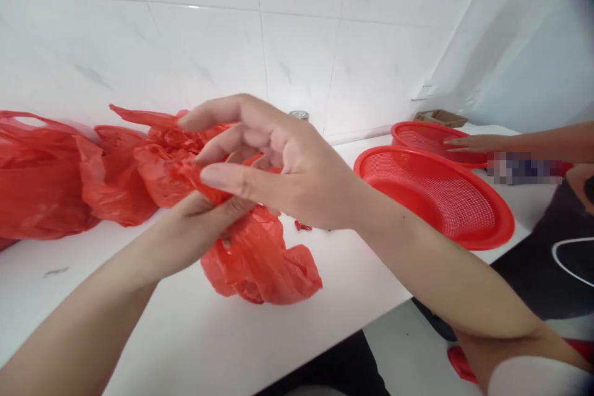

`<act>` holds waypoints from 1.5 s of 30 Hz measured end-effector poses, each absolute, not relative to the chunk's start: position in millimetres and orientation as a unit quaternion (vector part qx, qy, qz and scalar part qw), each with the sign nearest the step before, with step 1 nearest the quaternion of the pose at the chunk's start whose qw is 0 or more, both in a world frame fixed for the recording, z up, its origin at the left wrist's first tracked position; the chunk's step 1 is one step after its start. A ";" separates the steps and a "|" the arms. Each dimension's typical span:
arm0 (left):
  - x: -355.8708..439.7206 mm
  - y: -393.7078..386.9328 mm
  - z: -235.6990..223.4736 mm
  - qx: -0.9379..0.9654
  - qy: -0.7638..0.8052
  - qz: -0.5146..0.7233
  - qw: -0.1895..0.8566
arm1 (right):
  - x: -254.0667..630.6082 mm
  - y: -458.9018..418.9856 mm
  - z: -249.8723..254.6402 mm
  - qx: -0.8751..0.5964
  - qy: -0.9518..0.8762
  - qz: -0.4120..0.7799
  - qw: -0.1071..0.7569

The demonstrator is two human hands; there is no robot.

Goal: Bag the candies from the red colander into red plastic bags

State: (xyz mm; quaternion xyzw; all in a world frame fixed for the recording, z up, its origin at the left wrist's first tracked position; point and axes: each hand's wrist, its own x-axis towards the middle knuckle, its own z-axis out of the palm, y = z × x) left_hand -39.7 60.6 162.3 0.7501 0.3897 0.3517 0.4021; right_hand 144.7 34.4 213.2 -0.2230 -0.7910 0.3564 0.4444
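My left hand (204,226) is closed around the gathered neck of a red plastic bag (264,260). The bag's crumpled lower part hangs below the fist, over the white table. Just above, my right hand (269,154) is half curled, its thumb and fingers apart around the bag's twisted upper end. Its far fingers are partly hidden behind the thumb and palm. Close behind both hands stands another crumpled red plastic bag (162,164), and where the two bags overlap I cannot tell their edges apart.
More red bags (41,179) line the wall at left on the white table (176,334). Two red plastic colanders (473,198) stand at right, with a co-worker's hand (477,143) over the farther one. A can (299,116) and a cardboard box (440,117) are behind. Small red pieces (303,226) lie mid-table.
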 end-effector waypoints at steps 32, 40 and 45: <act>-66.0 29.7 125.3 0.881 0.370 0.241 0.173 | 148.5 31.9 96.8 -0.327 -0.741 0.478 0.339; -155.8 26.7 79.0 0.782 0.504 0.124 0.346 | 220.1 24.9 53.5 -0.540 -0.737 0.307 0.268; -132.0 31.3 58.6 0.729 0.544 0.267 0.318 | 203.3 29.8 35.3 -0.597 -0.673 0.269 0.345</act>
